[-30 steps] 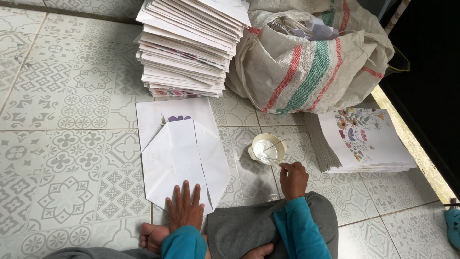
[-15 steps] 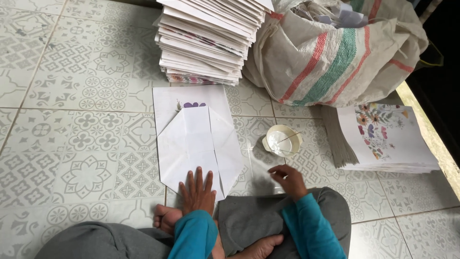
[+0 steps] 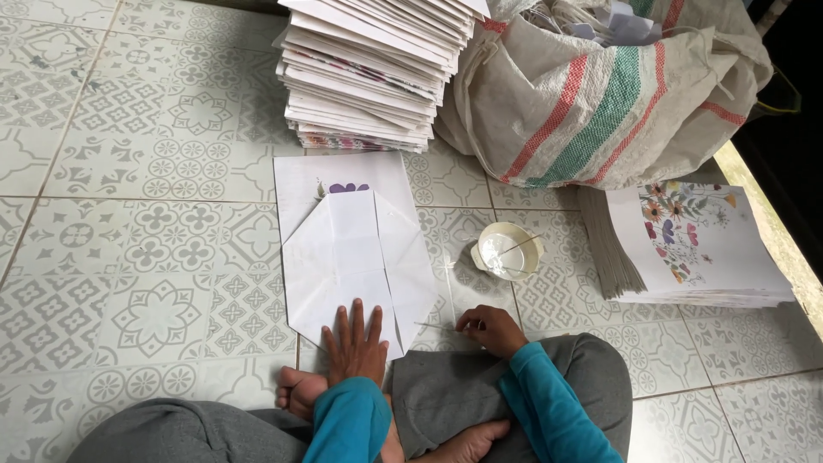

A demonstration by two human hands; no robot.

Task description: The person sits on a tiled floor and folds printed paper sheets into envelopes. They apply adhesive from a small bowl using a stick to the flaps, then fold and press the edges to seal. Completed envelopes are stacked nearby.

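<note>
One folded white paper bag point(image 3: 356, 257) lies on the tiled floor point(image 3: 129, 257). The left hand point(image 3: 353, 343) presses it flat, fingers spread. The right hand point(image 3: 489, 328) pinches one thin stick point(image 3: 437, 326) beside one glue bowl point(image 3: 507, 250).

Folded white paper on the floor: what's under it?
Under the folded white paper lies a flat white sheet; its top edge and a purple flower print stick out. The rest is covered. The left hand presses the folded paper's near edge.

Paper stack point(image 3: 377, 77) and striped sack point(image 3: 600, 103) cut off at top, bowl's point(image 3: 507, 251) contents unclear
</note>
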